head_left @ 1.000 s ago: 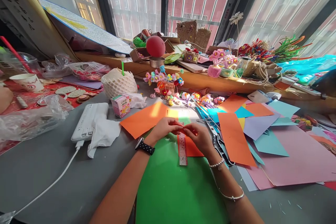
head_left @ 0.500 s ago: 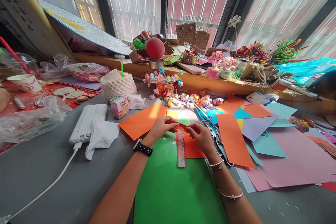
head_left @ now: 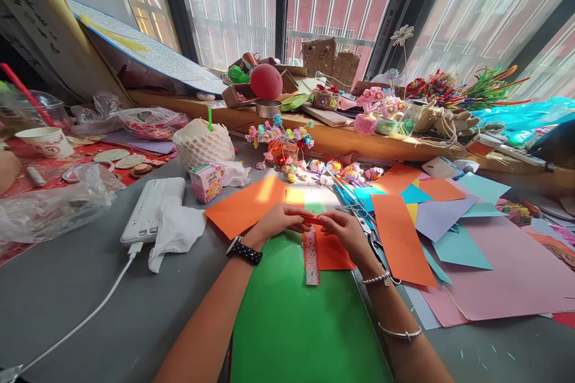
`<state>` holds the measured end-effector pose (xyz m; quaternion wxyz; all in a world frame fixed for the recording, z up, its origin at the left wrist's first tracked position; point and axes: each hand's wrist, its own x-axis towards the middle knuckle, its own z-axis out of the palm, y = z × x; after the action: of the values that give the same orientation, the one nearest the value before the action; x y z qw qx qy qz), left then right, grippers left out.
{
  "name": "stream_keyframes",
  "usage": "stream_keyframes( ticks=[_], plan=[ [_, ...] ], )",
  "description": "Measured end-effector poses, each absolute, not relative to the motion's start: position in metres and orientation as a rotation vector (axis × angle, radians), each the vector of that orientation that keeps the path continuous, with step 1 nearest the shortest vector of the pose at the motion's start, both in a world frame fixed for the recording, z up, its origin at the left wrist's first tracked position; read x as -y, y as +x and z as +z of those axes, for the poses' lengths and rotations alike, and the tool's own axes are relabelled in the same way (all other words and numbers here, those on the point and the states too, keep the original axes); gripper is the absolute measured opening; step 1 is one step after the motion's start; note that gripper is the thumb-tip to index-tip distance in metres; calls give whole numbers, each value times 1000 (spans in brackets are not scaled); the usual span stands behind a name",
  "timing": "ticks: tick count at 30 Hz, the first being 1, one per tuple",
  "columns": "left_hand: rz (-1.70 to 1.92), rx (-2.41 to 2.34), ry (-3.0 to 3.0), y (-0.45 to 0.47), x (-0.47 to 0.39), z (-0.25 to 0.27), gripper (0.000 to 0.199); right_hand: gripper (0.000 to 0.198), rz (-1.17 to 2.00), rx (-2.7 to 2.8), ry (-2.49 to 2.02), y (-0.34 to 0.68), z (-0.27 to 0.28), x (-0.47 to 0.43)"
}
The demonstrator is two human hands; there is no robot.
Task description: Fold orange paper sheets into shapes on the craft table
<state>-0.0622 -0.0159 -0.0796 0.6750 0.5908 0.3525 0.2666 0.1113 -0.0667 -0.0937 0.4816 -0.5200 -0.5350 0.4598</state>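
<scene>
Both of my hands pinch a small folded strip of orange paper above the green board. My left hand holds its left end, fingers mostly covering it. At the other end, the thumb and fingers of my right hand close on the strip. Just below lies a narrow pink-and-white ruler, partly over an orange sheet. Another orange sheet is spread beyond my left hand. Scissors rest right of my right hand, partly under an orange rectangle.
Coloured sheets overlap on the right. A white power bank with a cable, a crumpled tissue and a small pink box stand on the left. A wrapped coconut and craft flowers line the back.
My left hand has moved slightly right and my fingertips have come closer together. The orange strip shows less of its length between them.
</scene>
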Motion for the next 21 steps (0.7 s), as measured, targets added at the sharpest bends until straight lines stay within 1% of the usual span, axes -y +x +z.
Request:
stream_keyframes(
  ticks=[6, 11, 16, 19, 21],
  plan=[
    [600, -776, 1425, -60, 19, -79, 32, 20, 1101, 1270, -1275, 109, -95, 66],
    [681, -783, 1483, -58, 17, -85, 26, 20, 1148, 1220, -1248, 108, -96, 67],
    [707, -797, 1512, -56, 16, -87, 25, 20, 1149, 1183, -1247, 108, -98, 66],
    [789, -868, 1445, -56, 16, -83, 23, 19, 969, 1197, -1288, 115, -93, 65],
    [901, -944, 1401, -57, 16, -81, 22, 18, 682, 1132, -1314, 122, -83, 68]
  ],
)
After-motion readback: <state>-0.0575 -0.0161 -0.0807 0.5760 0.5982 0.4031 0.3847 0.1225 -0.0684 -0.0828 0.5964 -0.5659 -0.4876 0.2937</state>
